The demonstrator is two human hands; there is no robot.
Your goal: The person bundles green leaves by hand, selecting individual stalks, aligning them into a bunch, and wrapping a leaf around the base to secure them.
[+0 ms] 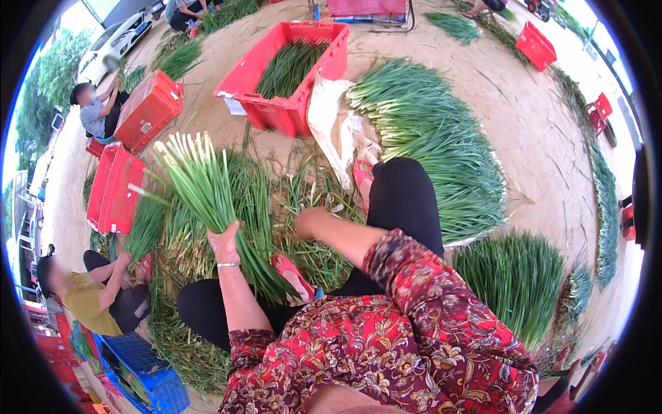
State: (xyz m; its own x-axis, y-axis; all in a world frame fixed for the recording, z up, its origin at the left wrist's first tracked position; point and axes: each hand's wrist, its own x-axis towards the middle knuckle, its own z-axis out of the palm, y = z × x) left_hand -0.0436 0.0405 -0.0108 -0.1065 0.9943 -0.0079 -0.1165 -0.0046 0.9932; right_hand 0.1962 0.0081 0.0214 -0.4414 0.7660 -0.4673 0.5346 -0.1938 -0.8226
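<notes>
My left hand [225, 243] grips a thick bundle of green onions [207, 186], white root ends up and to the left, green leaves trailing down past my knee. My right hand [310, 219] reaches into the loose green onion scraps [303, 186] on the ground ahead of me; its fingers are hidden among the leaves, so I cannot tell what it holds. I sit with black trousers and pink sandals [293, 276], wearing a red flowered top.
A red crate [289, 103] holding green onions stands ahead. A large fanned pile of green onions [434, 138] lies at right, another heap [514, 276] lower right. Two people sit at left by red crates [114, 190]; a blue crate [148, 372] is at lower left.
</notes>
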